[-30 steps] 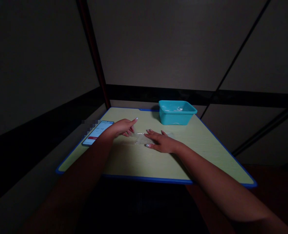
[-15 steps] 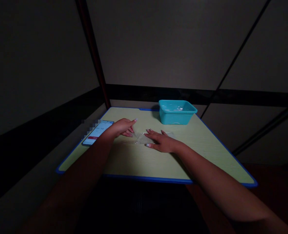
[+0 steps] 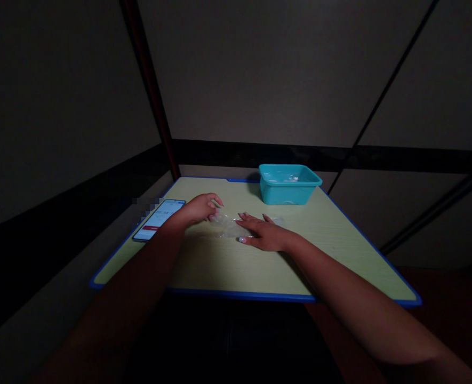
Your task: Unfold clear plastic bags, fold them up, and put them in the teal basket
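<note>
A clear plastic bag (image 3: 228,228) lies flat on the table between my hands. My left hand (image 3: 204,208) has its fingers curled at the bag's left end, pinching the film and lifting it slightly. My right hand (image 3: 264,232) rests palm down on the bag with its fingers spread, pressing it to the table. Part of the bag is hidden beneath that hand, and a bit of its right end shows beyond the knuckles.
A turquoise plastic basket (image 3: 289,193) with something clear and shiny inside stands at the back right. A phone (image 3: 160,217) with a lit screen lies at the left, partly behind my left forearm. The pale table (image 3: 239,272) has a blue edge; walls rise behind it.
My left fingers have curled inward, and the bag's left end is now raised and crumpled at them. My right hand stays in place on the bag.
</note>
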Tool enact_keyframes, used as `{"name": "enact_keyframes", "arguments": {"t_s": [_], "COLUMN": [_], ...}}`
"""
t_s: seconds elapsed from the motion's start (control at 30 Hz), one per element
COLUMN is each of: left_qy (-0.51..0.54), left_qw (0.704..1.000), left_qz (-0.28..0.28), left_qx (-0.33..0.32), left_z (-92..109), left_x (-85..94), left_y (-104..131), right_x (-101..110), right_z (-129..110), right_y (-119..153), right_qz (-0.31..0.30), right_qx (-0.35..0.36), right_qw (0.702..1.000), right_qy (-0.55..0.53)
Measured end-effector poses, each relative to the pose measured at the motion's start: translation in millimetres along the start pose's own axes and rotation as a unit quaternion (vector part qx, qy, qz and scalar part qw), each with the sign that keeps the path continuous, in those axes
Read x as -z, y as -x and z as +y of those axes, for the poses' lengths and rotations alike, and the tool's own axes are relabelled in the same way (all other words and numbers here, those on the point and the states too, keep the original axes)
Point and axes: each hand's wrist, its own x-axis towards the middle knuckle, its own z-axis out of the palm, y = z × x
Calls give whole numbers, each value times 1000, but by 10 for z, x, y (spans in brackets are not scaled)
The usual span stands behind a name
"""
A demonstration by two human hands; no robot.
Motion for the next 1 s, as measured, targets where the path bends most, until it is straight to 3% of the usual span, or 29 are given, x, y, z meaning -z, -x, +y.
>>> {"name": "enact_keyframes", "arguments": {"t_s": [0.43,0.6,0.8,1.0], "left_qy": [-17,-34,-89,-71], "left_qw": [995,997,995,996], "left_qz": [-93,-56,-29,-55], "left_qx": [9,-38,-31,-30], "left_z": [1,-41,-64,-44], "left_x": [-5,11,10,18], "left_y": [4,-20,-9,-5], "right_x": [-38,-24,-12,-8], "right_z": [41,28,10,7], "right_y": [-22,-16,-5,-4], "right_qz": [1,2,0,-3], "right_qx": [9,8,5,5], "right_qw": [1000,1000,1000,1000], "right_qy": [0,0,2,3]}}
